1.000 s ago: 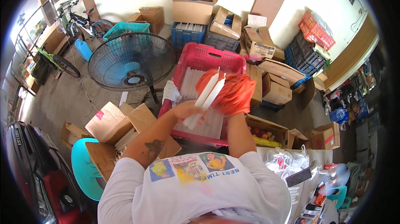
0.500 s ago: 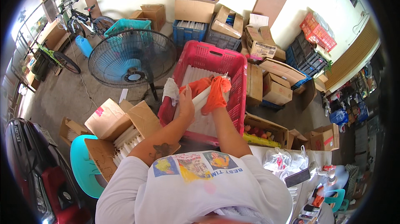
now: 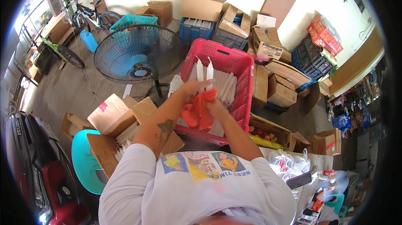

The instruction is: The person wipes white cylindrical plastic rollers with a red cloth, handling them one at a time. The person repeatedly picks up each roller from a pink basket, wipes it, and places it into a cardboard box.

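Two white candles (image 3: 209,72) with long wicks point away from me above a pink plastic crate (image 3: 247,89). My left hand (image 3: 193,90) is closed around them, its fingers partly hidden behind. An orange cloth (image 3: 197,114) is bunched around their lower part, and my right hand (image 3: 216,108) grips it there, with the fingers mostly covered by the fabric. More white candles (image 3: 228,86) lie side by side inside the crate. A whitish rag (image 3: 176,84) hangs over the crate's left rim, close to my left wrist.
A large fan (image 3: 140,72) stands left of the crate. Open cartons (image 3: 109,114) with candles sit by a turquoise chair (image 3: 86,162) at lower left. Cardboard boxes (image 3: 281,91) crowd the right side. A table (image 3: 320,160) with plastic bags and a phone (image 3: 299,180) is at lower right.
The candles have swung from a slant to nearly upright, wicks away from me. The orange cloth has moved down toward their near ends, and both hands have come closer together.
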`<act>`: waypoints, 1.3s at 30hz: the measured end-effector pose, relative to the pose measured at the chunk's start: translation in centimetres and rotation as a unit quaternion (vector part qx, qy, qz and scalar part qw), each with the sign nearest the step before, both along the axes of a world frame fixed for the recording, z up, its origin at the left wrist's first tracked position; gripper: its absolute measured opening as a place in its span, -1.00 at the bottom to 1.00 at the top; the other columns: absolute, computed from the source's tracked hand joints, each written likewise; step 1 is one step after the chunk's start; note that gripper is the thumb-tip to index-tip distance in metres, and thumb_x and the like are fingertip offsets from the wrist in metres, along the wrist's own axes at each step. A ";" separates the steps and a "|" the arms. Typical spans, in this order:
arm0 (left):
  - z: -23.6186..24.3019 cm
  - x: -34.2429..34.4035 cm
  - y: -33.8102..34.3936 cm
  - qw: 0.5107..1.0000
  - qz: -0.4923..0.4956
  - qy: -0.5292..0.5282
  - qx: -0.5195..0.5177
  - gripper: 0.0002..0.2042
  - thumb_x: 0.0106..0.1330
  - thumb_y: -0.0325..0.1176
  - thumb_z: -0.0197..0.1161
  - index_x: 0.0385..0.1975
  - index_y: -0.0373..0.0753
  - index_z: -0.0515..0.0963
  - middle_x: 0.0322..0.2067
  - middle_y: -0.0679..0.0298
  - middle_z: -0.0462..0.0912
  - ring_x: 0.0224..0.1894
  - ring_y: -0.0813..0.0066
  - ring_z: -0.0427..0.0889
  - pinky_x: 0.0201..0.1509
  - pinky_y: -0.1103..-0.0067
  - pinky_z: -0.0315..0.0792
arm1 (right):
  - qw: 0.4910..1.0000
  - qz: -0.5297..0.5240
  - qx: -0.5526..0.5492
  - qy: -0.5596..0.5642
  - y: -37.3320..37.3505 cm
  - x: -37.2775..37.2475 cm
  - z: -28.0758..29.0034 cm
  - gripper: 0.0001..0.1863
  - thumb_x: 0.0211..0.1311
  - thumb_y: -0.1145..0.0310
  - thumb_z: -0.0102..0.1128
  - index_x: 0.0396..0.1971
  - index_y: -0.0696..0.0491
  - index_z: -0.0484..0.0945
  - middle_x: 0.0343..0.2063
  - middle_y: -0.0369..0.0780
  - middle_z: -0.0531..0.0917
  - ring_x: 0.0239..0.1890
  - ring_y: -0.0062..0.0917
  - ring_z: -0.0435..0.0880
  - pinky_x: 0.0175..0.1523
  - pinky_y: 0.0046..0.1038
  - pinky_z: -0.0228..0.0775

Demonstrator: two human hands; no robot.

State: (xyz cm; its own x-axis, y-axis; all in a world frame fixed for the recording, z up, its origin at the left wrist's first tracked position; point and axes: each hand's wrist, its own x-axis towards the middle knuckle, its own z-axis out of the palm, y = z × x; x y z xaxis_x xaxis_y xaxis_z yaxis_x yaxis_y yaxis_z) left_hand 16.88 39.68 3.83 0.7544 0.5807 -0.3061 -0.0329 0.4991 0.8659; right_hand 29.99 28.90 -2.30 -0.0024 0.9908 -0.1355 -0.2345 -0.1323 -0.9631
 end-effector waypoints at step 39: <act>-8.7 1.3 1.1 0.878 0.095 0.203 0.422 -0.41 0.09 -0.25 0.35 0.09 -0.37 0.32 -0.03 0.01 0.46 -0.03 0.18 0.51 0.05 0.40 0.41 | 0.873 -0.223 -0.129 0.415 -5.9 8.7 -2.7 -0.44 0.31 -0.16 -0.19 -0.05 0.04 0.45 -0.10 -0.08 0.57 -0.05 -0.12 0.54 0.12 -0.03 0.38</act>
